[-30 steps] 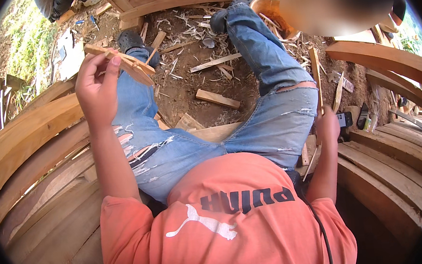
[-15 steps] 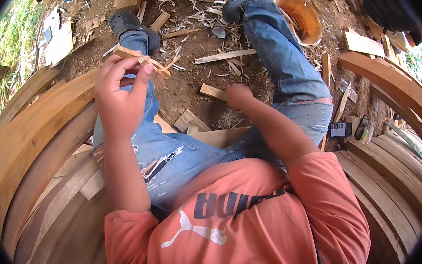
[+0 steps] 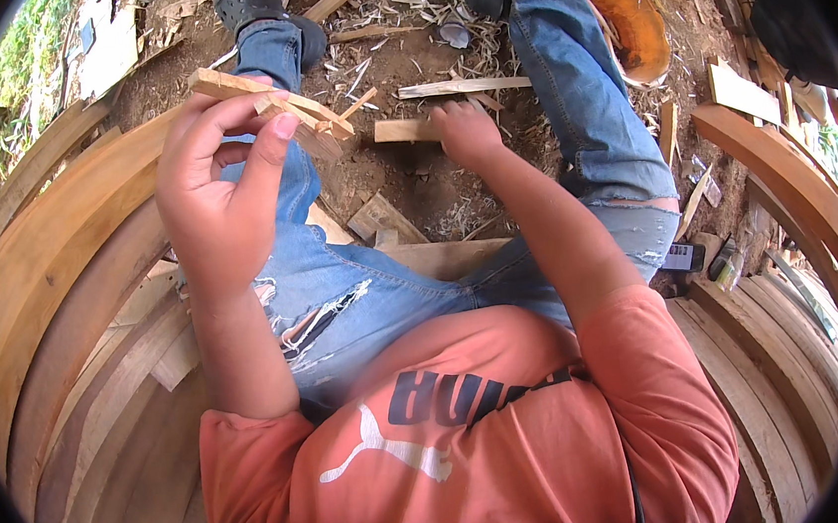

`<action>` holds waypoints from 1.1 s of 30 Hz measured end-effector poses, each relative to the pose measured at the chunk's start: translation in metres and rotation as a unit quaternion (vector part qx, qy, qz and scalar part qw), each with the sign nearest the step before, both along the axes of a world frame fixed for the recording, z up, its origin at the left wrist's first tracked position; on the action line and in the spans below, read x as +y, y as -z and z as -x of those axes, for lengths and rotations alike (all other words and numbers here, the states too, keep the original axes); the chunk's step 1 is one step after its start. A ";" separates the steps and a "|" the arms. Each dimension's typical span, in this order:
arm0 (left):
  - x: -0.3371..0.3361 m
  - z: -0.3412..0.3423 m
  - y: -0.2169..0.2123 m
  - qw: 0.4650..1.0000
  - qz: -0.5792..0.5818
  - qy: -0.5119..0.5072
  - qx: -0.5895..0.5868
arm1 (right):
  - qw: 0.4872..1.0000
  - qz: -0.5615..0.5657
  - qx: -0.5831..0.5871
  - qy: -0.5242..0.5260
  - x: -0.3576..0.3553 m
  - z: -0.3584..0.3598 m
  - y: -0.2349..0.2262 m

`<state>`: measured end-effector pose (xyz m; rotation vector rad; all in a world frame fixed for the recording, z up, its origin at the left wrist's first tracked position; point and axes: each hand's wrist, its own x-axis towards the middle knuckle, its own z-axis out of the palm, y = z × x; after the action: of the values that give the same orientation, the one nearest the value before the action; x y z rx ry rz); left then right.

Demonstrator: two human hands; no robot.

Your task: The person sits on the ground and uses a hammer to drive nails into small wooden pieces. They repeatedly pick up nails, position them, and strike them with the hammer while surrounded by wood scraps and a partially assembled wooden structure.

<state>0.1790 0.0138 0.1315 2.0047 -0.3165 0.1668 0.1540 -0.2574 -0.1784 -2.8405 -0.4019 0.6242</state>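
Observation:
My left hand is raised over my left thigh, its thumb and fingers closed on a joined piece of narrow wooden sticks. One stick crosses another, and a thin peg-like sliver juts from the far end. My right hand reaches out between my knees and grips one end of a short, flat wooden block. The block's free end points left, toward the joined piece, with a gap between them. My right palm and the block's gripped end are hidden.
Curved planks rise along my left, and more planks lie at my right. A phone rests beside my right thigh. Beyond my right shin stands a round orange-faced log or tub. Wood shavings and offcuts litter the dirt.
My left hand has shifted slightly left and closer, with more of the joined piece showing. My right hand has lifted the block up and forward, and it now lies nearly level.

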 end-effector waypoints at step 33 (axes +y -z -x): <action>-0.060 0.002 -0.021 0.990 -0.046 0.024 -0.128 | 0.983 -0.144 0.113 0.003 0.061 0.022 0.006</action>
<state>0.1767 -0.0459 0.1524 2.0672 -0.5433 0.3867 0.1316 -0.1965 -0.1840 -2.4644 -0.4078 0.8059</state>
